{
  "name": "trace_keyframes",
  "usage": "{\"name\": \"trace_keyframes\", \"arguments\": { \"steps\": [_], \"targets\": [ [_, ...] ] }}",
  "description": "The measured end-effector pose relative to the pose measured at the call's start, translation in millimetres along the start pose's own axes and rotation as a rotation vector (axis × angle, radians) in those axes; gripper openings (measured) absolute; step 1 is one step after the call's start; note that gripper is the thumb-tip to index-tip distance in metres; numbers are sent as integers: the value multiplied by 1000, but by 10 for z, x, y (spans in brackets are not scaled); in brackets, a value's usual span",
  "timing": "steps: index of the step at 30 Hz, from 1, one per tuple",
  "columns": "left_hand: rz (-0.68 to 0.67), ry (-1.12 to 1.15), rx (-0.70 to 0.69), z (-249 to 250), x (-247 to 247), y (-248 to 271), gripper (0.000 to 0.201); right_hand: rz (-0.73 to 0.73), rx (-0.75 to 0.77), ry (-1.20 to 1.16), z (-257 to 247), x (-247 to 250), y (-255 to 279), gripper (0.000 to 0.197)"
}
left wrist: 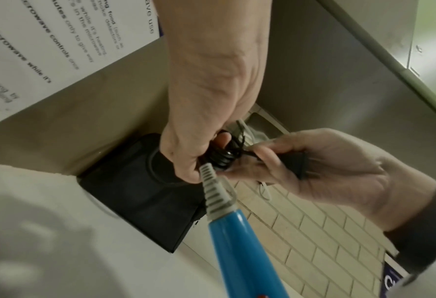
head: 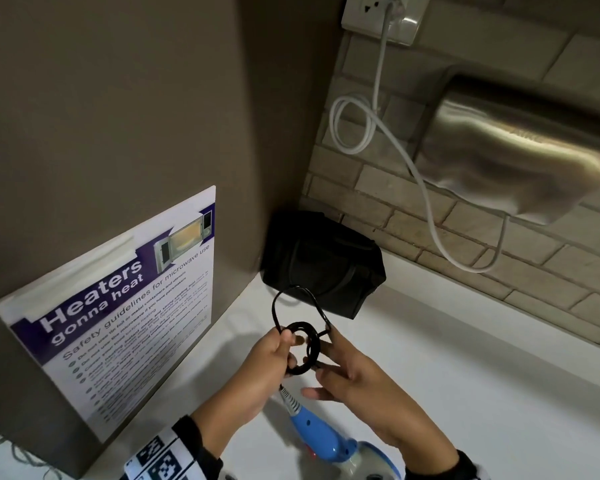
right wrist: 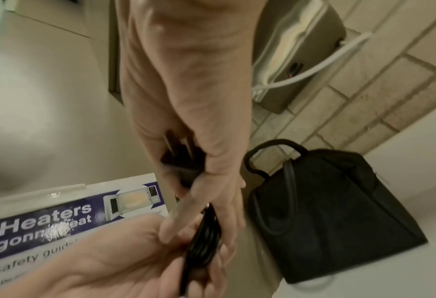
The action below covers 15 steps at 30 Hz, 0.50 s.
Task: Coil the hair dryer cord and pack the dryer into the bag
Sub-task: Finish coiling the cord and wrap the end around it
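My left hand [head: 276, 349] grips a small coil of black cord [head: 303, 348] above the white counter. A loose loop of cord [head: 291, 292] rises from the coil toward the bag. My right hand [head: 342, 363] is against the coil's right side and holds the cord's black plug [left wrist: 296, 161] in its palm. The blue hair dryer [head: 317, 433] hangs below both hands, its ribbed grey cord sleeve [left wrist: 213, 191] running up into the left hand [left wrist: 199, 125]. The black bag [head: 323, 265] sits in the corner behind, its handle [right wrist: 270, 149] upright.
A steel hand dryer [head: 520, 150] is on the brick wall at right, with a white cable [head: 378, 133] looping up to a wall socket [head: 381, 15]. A microwave safety poster [head: 118, 323] is taped to the brown panel at left. The counter [head: 482, 393] stretches right.
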<state>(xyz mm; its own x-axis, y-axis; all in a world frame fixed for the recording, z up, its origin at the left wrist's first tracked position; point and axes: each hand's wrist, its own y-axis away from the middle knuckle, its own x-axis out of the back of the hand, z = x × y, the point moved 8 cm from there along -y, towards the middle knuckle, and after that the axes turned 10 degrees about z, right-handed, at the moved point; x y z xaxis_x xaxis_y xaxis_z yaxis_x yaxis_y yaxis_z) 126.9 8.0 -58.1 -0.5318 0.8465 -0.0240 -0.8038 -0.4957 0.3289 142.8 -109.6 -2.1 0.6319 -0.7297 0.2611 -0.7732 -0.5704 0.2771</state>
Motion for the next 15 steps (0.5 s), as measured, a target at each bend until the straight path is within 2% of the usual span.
{"name": "trace_keyframes", "arguments": {
  "steps": [2,5,8,12,15],
  "targets": [
    [-2,62,31,-15,6,-12,32,3,-18,125,66,38,4,65],
    [-32,153,54,-10,13,-16,29,52,-56,127,90,154,17,54],
    [-45,209,61,1,51,-25,28,142,-81,201,161,366,3,51],
    [-45,305,35,125,162,-28,30,302,-161,420,479,812,-100,53],
    [-92,315,0,220,185,-1,33,326,-138,618,559,911,-143,53]
  ]
}}
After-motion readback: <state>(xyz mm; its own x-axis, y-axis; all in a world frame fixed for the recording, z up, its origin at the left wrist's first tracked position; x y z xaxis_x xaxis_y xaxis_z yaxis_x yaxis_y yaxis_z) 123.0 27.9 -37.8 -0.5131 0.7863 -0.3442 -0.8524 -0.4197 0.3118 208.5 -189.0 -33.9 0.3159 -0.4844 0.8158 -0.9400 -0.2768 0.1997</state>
